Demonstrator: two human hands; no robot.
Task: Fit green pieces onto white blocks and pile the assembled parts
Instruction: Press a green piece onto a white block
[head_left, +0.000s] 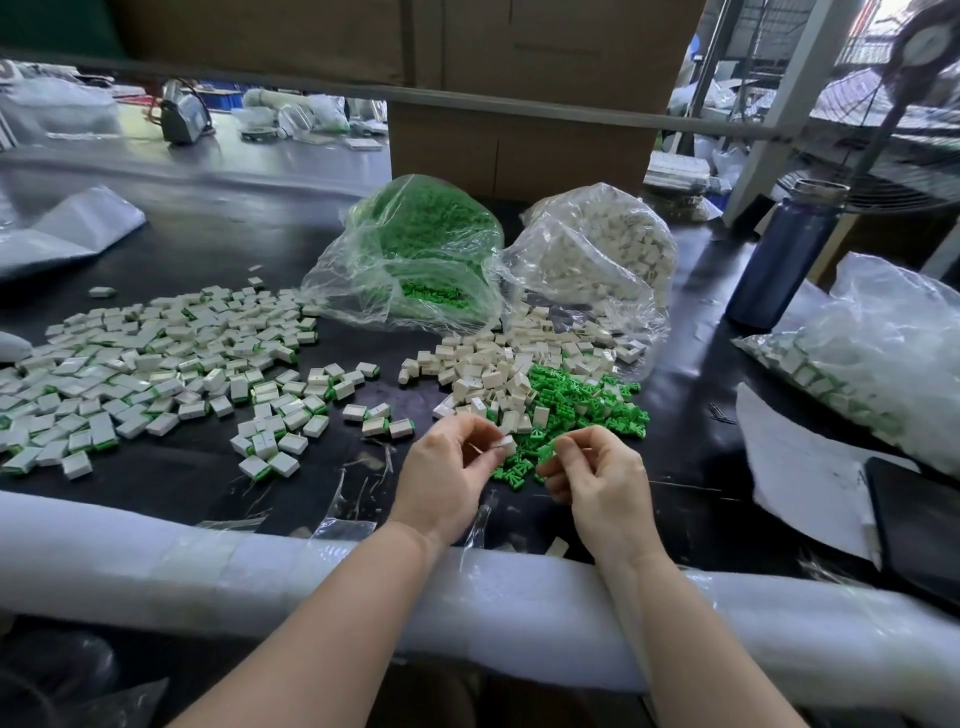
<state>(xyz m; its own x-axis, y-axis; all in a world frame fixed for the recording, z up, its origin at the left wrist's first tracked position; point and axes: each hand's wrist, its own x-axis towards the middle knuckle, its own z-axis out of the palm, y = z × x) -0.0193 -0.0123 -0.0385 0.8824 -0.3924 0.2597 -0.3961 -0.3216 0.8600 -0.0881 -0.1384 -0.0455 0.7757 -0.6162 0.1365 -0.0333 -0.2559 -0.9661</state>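
My left hand (447, 467) pinches a small white block (506, 445) between thumb and fingertips. My right hand (597, 478) pinches a small green piece (546, 453) just to the right of it, the two a short gap apart. Both hands hover over the near edge of a loose heap of green pieces (576, 400). A heap of bare white blocks (493, 364) lies behind them. A wide spread of assembled white-and-green parts (156, 364) covers the black table on the left.
A clear bag of green pieces (415, 249) and a clear bag of white blocks (597, 244) stand behind the heaps. A blue bottle (779, 254) and a bag of finished parts (857, 364) are at the right. White foam padding (208, 566) lines the near table edge.
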